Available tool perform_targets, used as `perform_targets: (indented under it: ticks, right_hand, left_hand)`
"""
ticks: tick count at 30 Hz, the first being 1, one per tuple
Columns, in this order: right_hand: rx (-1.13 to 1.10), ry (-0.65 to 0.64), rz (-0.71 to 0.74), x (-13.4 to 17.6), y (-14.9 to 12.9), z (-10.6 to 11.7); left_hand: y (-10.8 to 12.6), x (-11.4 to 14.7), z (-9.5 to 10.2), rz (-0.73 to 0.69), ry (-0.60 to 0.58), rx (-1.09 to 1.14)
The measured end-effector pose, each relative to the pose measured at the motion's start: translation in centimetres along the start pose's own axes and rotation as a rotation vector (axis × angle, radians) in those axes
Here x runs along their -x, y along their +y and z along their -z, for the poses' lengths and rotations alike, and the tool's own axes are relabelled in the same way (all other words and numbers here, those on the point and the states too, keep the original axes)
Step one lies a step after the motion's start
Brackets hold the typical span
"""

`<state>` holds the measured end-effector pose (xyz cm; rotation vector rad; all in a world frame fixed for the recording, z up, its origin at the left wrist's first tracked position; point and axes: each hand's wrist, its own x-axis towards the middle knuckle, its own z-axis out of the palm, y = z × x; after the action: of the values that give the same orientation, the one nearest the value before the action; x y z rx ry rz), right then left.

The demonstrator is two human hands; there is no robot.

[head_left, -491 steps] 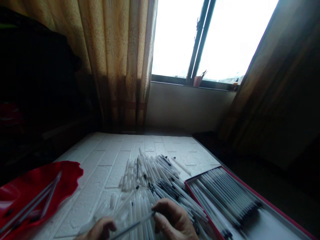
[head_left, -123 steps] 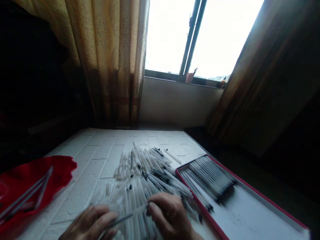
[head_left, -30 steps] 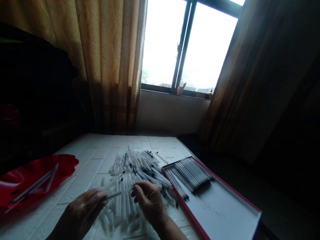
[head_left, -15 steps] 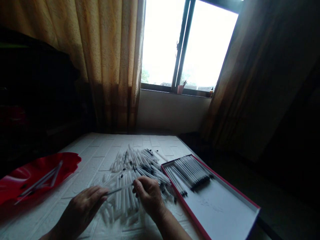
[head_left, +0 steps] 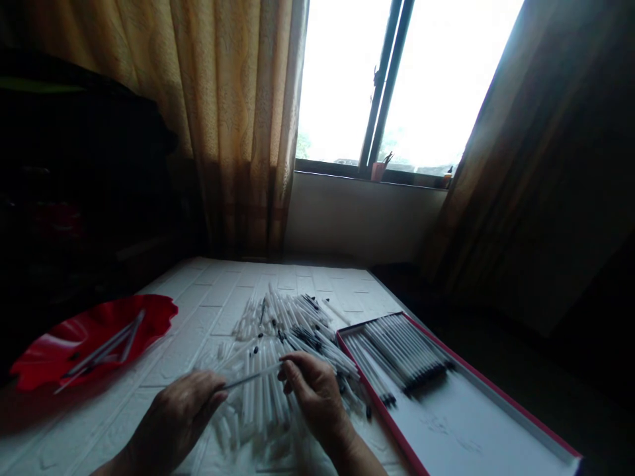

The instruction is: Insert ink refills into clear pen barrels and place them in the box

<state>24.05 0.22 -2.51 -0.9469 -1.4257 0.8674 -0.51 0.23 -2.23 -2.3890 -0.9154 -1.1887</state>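
Observation:
A slim, pale pen (head_left: 252,377) is held nearly level between my two hands. The fingers of my left hand (head_left: 178,413) close round its left end, while my right hand (head_left: 313,395) pinches the other end between thumb and fingers. Below and beyond them spreads a loose pile of clear and white pen barrels (head_left: 262,396), with several small black caps among them. To the right, a shallow red-edged box lid (head_left: 391,426) holds a row of pens (head_left: 407,350) with black ends lying side by side.
A red wavy-rimmed dish (head_left: 44,354) with a few pen parts in it stands at the left of the white brick-patterned table (head_left: 191,311). Behind are a curtain (head_left: 233,132) and a window; a pink cup (head_left: 378,172) sits on the sill.
My view has turned slightly left, so everything sits farther right in the picture. Both hands keep their grip on the pen, with little visible change between them.

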Motion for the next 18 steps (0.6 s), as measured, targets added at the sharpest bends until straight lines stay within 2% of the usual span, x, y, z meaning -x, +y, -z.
perform_targets:
  ticks: [4, 11, 18]
  right_hand:
    - [-0.037, -0.007, -0.024, -0.04, 0.46, -0.03]
    - [-0.068, 0.002, -0.076, 0.13, 0.61, 0.24]
    - [-0.095, -0.064, -0.078, 0.43, 0.9, 0.8]
  left_hand:
    - [0.25, -0.11, 0.16, 0.001, -0.045, -0.007]
    - [0.58, -0.09, 0.14, 0.03, -0.009, -0.061]
    - [0.26, -0.73, 0.57, 0.001, 0.001, -0.062]
